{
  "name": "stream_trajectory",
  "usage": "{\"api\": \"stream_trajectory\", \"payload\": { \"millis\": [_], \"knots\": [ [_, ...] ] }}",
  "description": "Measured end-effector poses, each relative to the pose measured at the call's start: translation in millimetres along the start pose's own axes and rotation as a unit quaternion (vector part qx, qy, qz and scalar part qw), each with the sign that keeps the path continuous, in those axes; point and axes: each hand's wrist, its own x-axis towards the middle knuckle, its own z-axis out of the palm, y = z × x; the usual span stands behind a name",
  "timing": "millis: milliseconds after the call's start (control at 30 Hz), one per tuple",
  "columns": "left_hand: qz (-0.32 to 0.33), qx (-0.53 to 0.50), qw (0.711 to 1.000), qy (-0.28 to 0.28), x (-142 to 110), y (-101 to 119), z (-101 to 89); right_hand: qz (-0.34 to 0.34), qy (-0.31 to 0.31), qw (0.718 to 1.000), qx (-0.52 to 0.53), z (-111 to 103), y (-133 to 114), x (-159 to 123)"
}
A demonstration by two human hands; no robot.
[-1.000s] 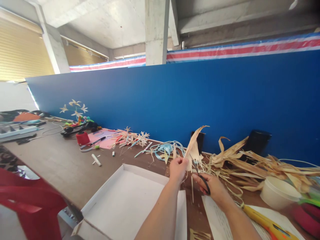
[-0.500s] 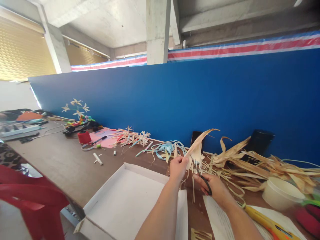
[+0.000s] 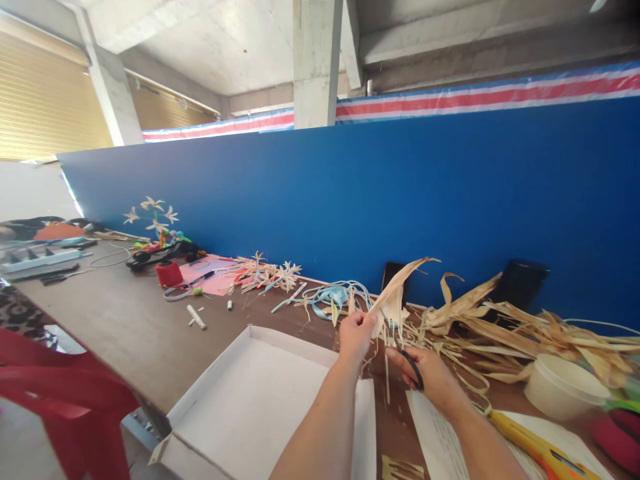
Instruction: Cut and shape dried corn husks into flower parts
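My left hand (image 3: 357, 335) pinches a pale dried corn husk (image 3: 399, 293) by its lower end, and the husk's tip curls up to the right. In my right hand (image 3: 419, 368) is a pair of scissors with black handles (image 3: 413, 369). The blades point up and left at the husk, close to my left fingers; whether they touch it I cannot make out. Thin husk strips (image 3: 415, 333) lie on the table just behind my hands. A bundle of dried husks (image 3: 510, 333) is spread out to the right.
A white box lid (image 3: 250, 407) lies left of my forearms. On the right are a cream tub (image 3: 567, 387), a yellow glue gun (image 3: 540, 443) and a printed sheet (image 3: 435, 433). Husk flowers (image 3: 285, 277), blue cord (image 3: 335, 297) and a red spool (image 3: 169, 274) lie along the blue partition (image 3: 300, 193).
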Motion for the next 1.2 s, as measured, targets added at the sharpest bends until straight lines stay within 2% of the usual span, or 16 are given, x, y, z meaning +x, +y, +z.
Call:
{"api": "stream_trajectory", "payload": {
  "millis": [333, 500, 667, 833, 933, 1067, 1200],
  "knots": [
    [0.012, 0.029, 0.999, -0.006, 1, -1, -0.8, 0.006, 0.008, 1.000, 0.001, 1, 3, 2],
    [0.017, 0.044, 0.999, -0.024, -1, 1, 0.8, 0.002, -0.009, 1.000, 0.013, -2, 11, 6],
    [0.001, 0.072, 0.997, -0.015, -4, 4, 2.1, 0.016, 0.014, 1.000, 0.020, -4, 21, 11],
    [0.005, 0.091, 0.995, -0.028, -5, 4, 2.0, 0.048, 0.030, 0.996, 0.064, -1, 19, 11],
    [0.022, 0.077, 0.997, -0.015, -5, 3, 2.4, 0.035, 0.030, 0.994, 0.103, 3, 14, 7],
    [0.037, 0.028, 0.998, 0.032, -4, 1, 4.6, 0.012, -0.024, 0.992, 0.121, 9, 5, 2],
    [-0.012, -0.058, 0.998, 0.035, -4, 1, 8.6, 0.000, -0.039, 0.995, 0.093, 14, 0, 1]
  ]
}}
